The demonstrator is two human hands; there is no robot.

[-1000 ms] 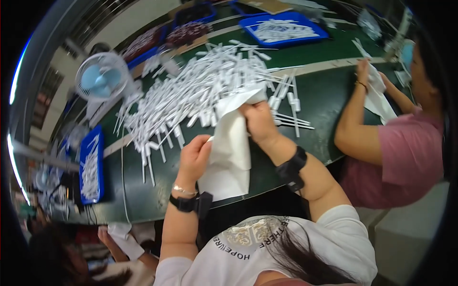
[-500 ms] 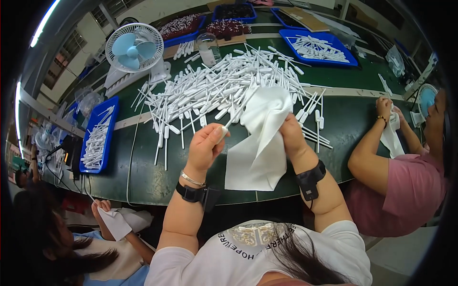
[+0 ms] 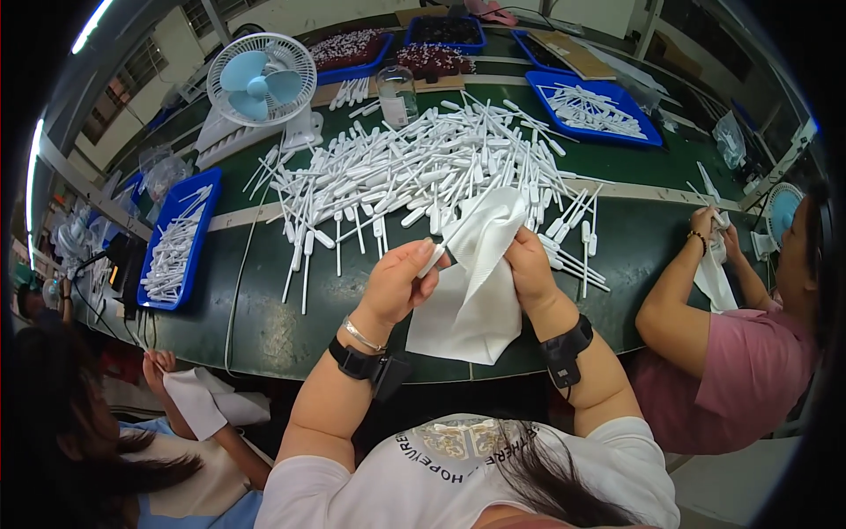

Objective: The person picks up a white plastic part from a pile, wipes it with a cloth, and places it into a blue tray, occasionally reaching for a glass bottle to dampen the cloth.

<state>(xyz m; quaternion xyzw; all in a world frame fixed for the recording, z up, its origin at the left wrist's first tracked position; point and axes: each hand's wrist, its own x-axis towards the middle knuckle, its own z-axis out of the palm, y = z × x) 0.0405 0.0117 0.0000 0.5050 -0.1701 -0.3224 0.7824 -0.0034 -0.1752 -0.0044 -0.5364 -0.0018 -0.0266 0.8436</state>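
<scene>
My left hand [image 3: 401,280] is closed round the wide end of a white plastic stick [image 3: 431,261]. Its thin shaft slants up and away toward a white cloth [image 3: 463,309]. The cloth is gathered in my right hand [image 3: 536,271], closed on its upper right part, and its lower part hangs down over the table's near side. Folds hide most of the right fingertips and whether they pinch the shaft. Just beyond both hands lies a big loose heap of similar white sticks [image 3: 379,167], each with a thin shaft and a wider end.
Blue trays of sticks stand at left [image 3: 211,231] and far right [image 3: 654,134]. A fan [image 3: 262,81] and a clear bottle [image 3: 397,99] are behind the heap. Co-workers sit left [image 3: 198,467] and right [image 3: 731,370], holding cloths. A cable [image 3: 240,309] crosses the green table.
My left hand has come right and closer to the cloth with the stick. The right hand and cloth have shifted slightly lower. The whole view has tilted a little.
</scene>
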